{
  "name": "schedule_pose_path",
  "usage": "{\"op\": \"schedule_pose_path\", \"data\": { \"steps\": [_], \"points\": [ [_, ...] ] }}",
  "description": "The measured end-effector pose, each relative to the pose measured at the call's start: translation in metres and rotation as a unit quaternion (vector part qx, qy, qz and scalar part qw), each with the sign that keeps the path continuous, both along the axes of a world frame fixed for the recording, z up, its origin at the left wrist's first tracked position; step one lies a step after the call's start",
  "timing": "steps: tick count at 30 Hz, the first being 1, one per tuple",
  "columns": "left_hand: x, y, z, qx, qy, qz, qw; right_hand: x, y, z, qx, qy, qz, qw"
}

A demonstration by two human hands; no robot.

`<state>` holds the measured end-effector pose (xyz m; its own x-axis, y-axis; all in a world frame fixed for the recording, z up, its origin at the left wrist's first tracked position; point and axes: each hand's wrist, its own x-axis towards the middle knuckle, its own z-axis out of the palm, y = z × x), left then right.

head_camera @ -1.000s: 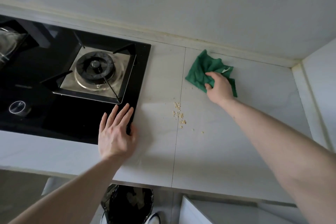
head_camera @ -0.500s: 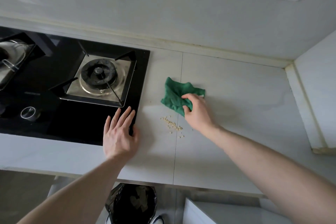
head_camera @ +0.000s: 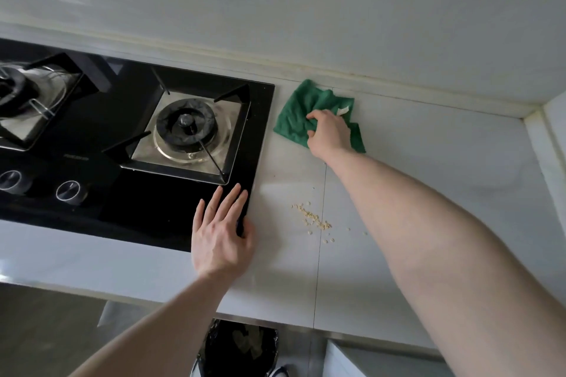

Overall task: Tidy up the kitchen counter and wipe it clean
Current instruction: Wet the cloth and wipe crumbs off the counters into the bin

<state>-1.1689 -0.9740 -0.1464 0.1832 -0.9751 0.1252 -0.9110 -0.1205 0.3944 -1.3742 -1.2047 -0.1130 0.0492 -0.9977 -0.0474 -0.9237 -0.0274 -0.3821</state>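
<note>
Wiping is the step in hand. Your right hand (head_camera: 329,133) grips the green cloth (head_camera: 294,119), fingers curled into its folds, pressing it flat on the surface (head_camera: 444,180) close to the back edge, just beside the right edge of the black hob (head_camera: 122,208). Your left hand (head_camera: 222,239) lies open, fingers straight, palm down across the hob's front right corner and the surface beside it; it holds nothing. 1 scatter of pale crumbs (head_camera: 312,219) sits nearer the front edge, between your 2 hands and well apart from the cloth. In my judgement the job is part done: the crumbs are not yet collected. The next move calls for drawing the cloth toward the front edge through the crumbs, keeping pressure even, with the black-lined bin (head_camera: 242,349) below the front edge the likely receiver.
</note>
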Motion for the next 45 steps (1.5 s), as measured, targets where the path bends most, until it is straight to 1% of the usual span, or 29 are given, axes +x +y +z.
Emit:
{"op": "schedule_pose_path", "data": {
  "steps": [3, 7, 12, 14, 16, 20, 22, 24, 29, 35, 41, 43, 45],
  "points": [
    [0.0, 0.0, -0.001, 0.001, 0.002, 0.002, 1.0, -0.001, 0.019, -0.005, -0.011, -0.007, 0.047, 0.999],
    [0.0, -0.001, 0.003, 0.008, 0.006, 0.001, 1.0, -0.006, 0.074, -0.007, -0.022, -0.027, 0.117, 0.993],
    [0.004, 0.0, 0.005, 0.016, 0.007, 0.0, 1.0, -0.007, 0.14, -0.005, -0.036, -0.017, 0.158, 0.987],
    [0.003, 0.0, 0.006, 0.018, 0.006, -0.002, 1.0, -0.011, 0.153, -0.006, -0.03, -0.019, 0.175, 0.984],
    [0.002, 0.001, 0.005, 0.019, 0.006, -0.002, 1.0, -0.019, 0.154, -0.003, -0.029, -0.039, 0.176, 0.983],
    [0.002, 0.0, 0.004, 0.016, 0.002, 0.0, 1.0, -0.041, 0.122, 0.012, -0.105, -0.071, 0.094, 0.988],
    [0.0, -0.001, 0.005, 0.02, 0.002, -0.002, 1.0, -0.052, 0.089, 0.024, -0.124, -0.051, 0.046, 0.99],
    [-0.003, -0.002, 0.007, 0.024, 0.005, -0.007, 1.0, -0.06, 0.051, 0.034, -0.127, -0.022, 0.022, 0.991],
    [0.0, 0.002, 0.006, 0.027, 0.0, -0.004, 1.0, -0.039, -0.016, 0.037, -0.098, 0.014, 0.022, 0.995],
    [-0.002, -0.001, 0.001, 0.021, -0.001, -0.004, 1.0, 0.008, -0.068, 0.035, -0.075, 0.035, 0.09, 0.992],
    [0.002, 0.0, -0.005, 0.009, -0.002, 0.001, 1.0, 0.025, -0.095, 0.018, -0.005, 0.037, 0.098, 0.994],
    [0.001, -0.002, -0.006, 0.004, 0.002, 0.004, 1.0, 0.019, -0.095, 0.009, 0.002, 0.039, 0.099, 0.994],
    [0.001, -0.003, -0.005, 0.0, 0.005, 0.006, 1.0, 0.011, -0.093, 0.002, 0.0, 0.05, 0.078, 0.996]
  ]
}}
